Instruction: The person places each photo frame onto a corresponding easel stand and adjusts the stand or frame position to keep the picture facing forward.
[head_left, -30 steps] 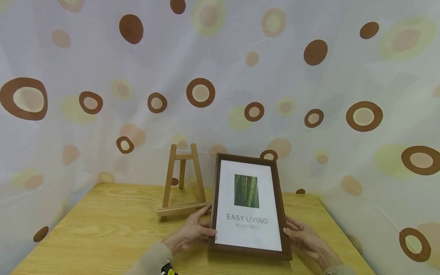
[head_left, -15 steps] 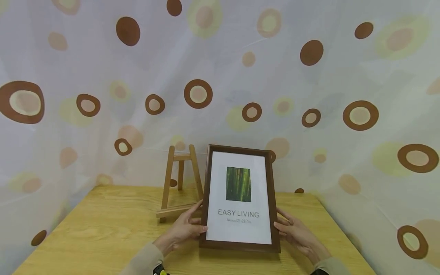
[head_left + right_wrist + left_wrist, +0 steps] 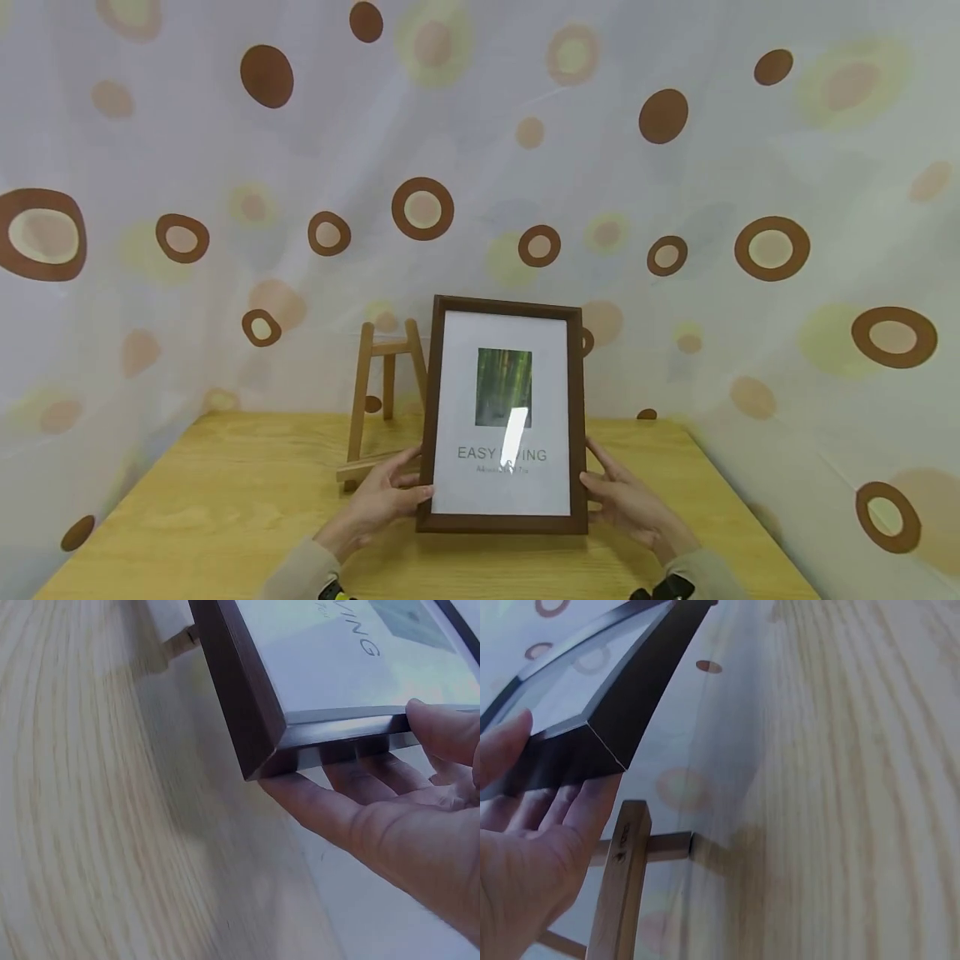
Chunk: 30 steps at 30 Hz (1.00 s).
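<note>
Both hands hold a dark brown picture frame [image 3: 500, 523] by its two long sides, low down. It stands nearly upright, its front toward the head camera, with a white sheet, a small green picture and the words "EASY LIVING". My left hand [image 3: 378, 504] grips the left side, thumb on the front and fingers behind. Opposite it, my right hand [image 3: 633, 508] grips the right side the same way. In the right wrist view a gap shows between the frame's lower edge [image 3: 232, 690] and the table. Just left of the frame stands a small wooden easel [image 3: 362, 392], its right part hidden behind it.
The light wooden table [image 3: 225, 500] reaches back to a white curtain [image 3: 465, 100] with brown and beige dots. At the right the curtain comes forward along the table's edge. The easel's ledge [image 3: 356, 470] lies close to the left hand's fingers.
Both hands have moved the picture frame left and up, and stood it more upright. It now overlaps the easel's right side in the head view. A bright reflection has appeared on its front.
</note>
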### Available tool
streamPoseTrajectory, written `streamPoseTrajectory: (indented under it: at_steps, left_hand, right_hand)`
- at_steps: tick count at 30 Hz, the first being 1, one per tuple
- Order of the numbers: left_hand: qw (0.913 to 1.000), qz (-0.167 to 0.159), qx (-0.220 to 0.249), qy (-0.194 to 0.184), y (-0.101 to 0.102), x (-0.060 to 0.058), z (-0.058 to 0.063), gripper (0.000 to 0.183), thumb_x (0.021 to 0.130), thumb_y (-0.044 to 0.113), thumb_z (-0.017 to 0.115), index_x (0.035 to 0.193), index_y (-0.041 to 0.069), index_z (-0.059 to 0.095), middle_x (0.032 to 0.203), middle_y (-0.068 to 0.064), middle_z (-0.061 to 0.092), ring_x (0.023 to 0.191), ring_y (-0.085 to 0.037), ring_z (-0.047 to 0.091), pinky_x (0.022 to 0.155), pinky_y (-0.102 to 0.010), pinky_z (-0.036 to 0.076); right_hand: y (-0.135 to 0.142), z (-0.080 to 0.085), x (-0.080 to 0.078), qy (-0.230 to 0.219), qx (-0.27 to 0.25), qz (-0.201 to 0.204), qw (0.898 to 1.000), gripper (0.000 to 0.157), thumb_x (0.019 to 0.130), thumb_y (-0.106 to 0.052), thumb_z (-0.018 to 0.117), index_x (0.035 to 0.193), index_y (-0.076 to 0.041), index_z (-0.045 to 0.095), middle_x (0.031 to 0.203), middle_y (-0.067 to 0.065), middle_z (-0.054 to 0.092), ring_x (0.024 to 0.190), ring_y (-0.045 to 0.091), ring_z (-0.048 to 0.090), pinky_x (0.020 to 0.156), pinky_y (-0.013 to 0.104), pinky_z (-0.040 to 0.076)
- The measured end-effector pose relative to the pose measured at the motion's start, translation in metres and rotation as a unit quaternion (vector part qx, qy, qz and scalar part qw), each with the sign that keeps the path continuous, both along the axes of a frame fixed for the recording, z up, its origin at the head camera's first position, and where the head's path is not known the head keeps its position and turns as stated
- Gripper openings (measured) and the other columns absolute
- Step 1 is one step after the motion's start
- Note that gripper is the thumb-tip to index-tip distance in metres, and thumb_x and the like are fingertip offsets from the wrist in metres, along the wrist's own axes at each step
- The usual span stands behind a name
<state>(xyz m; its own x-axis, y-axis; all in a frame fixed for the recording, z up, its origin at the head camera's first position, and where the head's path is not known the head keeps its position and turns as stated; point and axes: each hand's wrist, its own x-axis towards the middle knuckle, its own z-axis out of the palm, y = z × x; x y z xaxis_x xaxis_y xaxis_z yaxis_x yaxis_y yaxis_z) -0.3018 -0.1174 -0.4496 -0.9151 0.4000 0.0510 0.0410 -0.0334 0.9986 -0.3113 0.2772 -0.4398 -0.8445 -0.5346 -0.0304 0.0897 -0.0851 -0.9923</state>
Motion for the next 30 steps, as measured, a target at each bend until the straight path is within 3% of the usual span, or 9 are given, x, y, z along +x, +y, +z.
streamPoseTrajectory:
  at_steps: [3, 8, 14, 19, 21, 26, 30]
  left_hand:
    - [0.9999, -0.008, 0.004, -0.009, -0.008, 0.0, 0.001, 0.087, 0.092, 0.02, 0.069, 0.157, 0.006, 0.014, 0.153, -0.038, 0.02, 0.134, -0.048, 0.04, 0.099, -0.05, 0.051]
    - [0.9997, -0.009, 0.008, -0.02, -0.016, -0.001, 0.004, 0.085, 0.094, 0.022, 0.067, 0.158, 0.012, 0.012, 0.159, -0.031, 0.009, 0.141, -0.054, 0.022, 0.101, -0.058, 0.047]
    - [0.9992, -0.025, 0.013, -0.026, -0.023, 0.001, 0.003, 0.087, 0.096, 0.024, 0.064, 0.159, 0.014, 0.004, 0.157, -0.036, 0.001, 0.141, -0.059, 0.012, 0.1, -0.073, 0.036]
    - [0.9991, -0.034, 0.006, -0.024, -0.027, 0.001, -0.001, 0.086, 0.098, 0.025, 0.061, 0.159, 0.016, 0.001, 0.155, -0.04, -0.001, 0.141, -0.06, 0.008, 0.099, -0.077, 0.032]
    - [0.9993, -0.033, -0.002, -0.017, -0.027, 0.0, 0.0, 0.085, 0.098, 0.025, 0.06, 0.159, 0.016, 0.001, 0.155, -0.04, 0.001, 0.141, -0.06, 0.01, 0.099, -0.076, 0.032]
    - [0.9992, -0.035, -0.016, -0.007, -0.037, 0.0, 0.005, 0.085, 0.099, 0.026, 0.06, 0.159, 0.015, 0.001, 0.155, -0.04, 0.008, 0.14, -0.059, 0.018, 0.097, -0.074, 0.038]
    - [0.999, -0.041, -0.014, -0.01, -0.044, 0.0, 0.005, 0.085, 0.1, 0.026, 0.058, 0.159, 0.015, -0.002, 0.154, -0.04, 0.011, 0.138, -0.058, 0.024, 0.092, -0.068, 0.047]
  right_hand:
    - [-0.007, 0.002, -0.003, 0.009, -0.005, 0.003, 1.0, 0.078, 0.106, -0.016, 0.043, 0.156, -0.029, -0.015, 0.156, 0.019, 0.031, 0.124, 0.017, 0.054, 0.102, 0.052, 0.046]
    - [-0.015, 0.007, -0.006, 0.021, 0.007, -0.003, 1.0, 0.077, 0.106, -0.018, 0.044, 0.157, -0.021, -0.012, 0.161, 0.028, 0.006, 0.128, 0.018, 0.049, 0.105, 0.054, 0.044]
    - [-0.023, 0.01, -0.01, 0.035, 0.034, -0.007, 0.999, 0.071, 0.106, -0.022, 0.043, 0.157, -0.005, -0.003, 0.16, 0.028, 0.012, 0.133, 0.024, 0.045, 0.107, 0.059, 0.041]
    - [-0.026, 0.008, -0.008, 0.025, 0.039, -0.004, 0.999, 0.073, 0.106, -0.026, 0.043, 0.158, -0.013, -0.006, 0.161, 0.028, 0.007, 0.136, 0.032, 0.04, 0.101, 0.06, 0.045]
    - [-0.027, 0.008, -0.008, 0.018, 0.044, -0.003, 0.999, 0.074, 0.106, -0.029, 0.043, 0.158, -0.018, -0.009, 0.161, 0.03, 0.003, 0.14, 0.04, 0.035, 0.099, 0.063, 0.046]
    - [-0.036, 0.01, -0.007, -0.006, 0.045, 0.005, 0.999, 0.074, 0.107, -0.032, 0.04, 0.157, -0.024, -0.014, 0.159, 0.031, -0.007, 0.143, 0.055, 0.011, 0.093, 0.068, 0.047]
    - [-0.045, 0.009, -0.007, -0.006, 0.041, -0.003, 0.999, 0.072, 0.107, -0.031, 0.04, 0.158, -0.024, -0.011, 0.16, 0.032, -0.003, 0.143, 0.055, 0.012, 0.092, 0.068, 0.047]
